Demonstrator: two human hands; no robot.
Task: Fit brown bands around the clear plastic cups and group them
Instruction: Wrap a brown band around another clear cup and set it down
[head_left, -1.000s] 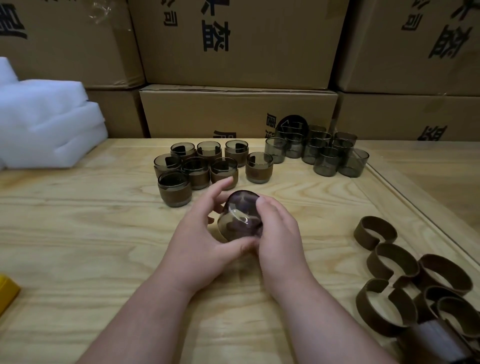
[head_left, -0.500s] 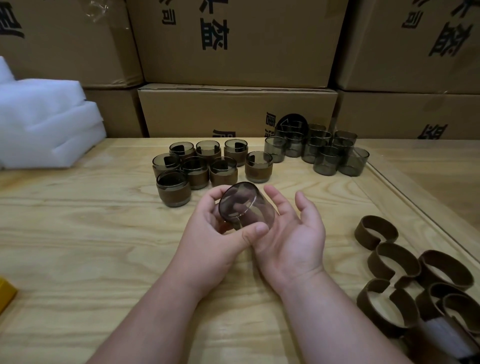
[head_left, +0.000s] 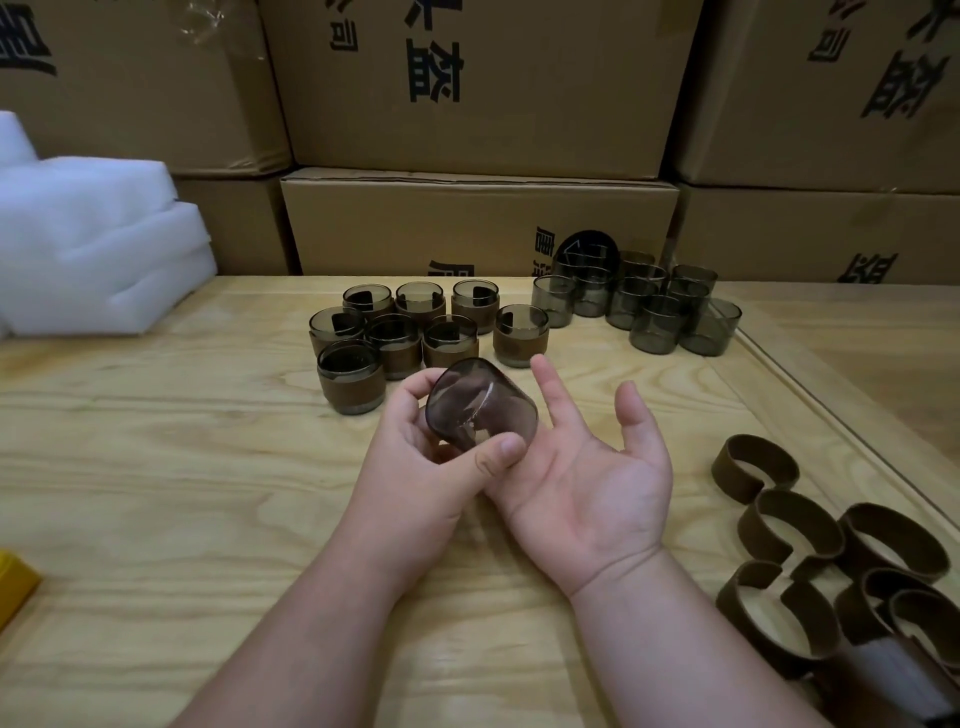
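A bare cup (head_left: 480, 405) is being held on its side just above the table (head_left: 156, 467), its base turned toward the camera and its axis pointing away and to the right. It is being gripped by the left hand (head_left: 421, 467), thumb across the near wall and fingers curled behind — no band is seen on it yet. The right hand (head_left: 582, 478) is being kept palm-up just beside the cup on its right, fingers spread and relaxed, nothing pinched in them; whether a fingertip is touching the cup cannot be told. Loose bands (head_left: 789, 540) are lying well apart to the right, so the right hand is judged the nearer one for fetching a band, which would likely be slid over the cup along that axis. Banded cups (head_left: 405, 332) are being grouped just beyond the hands, and unbanded cups (head_left: 644, 301) are standing further back to the right, before stacked boxes (head_left: 478, 223).
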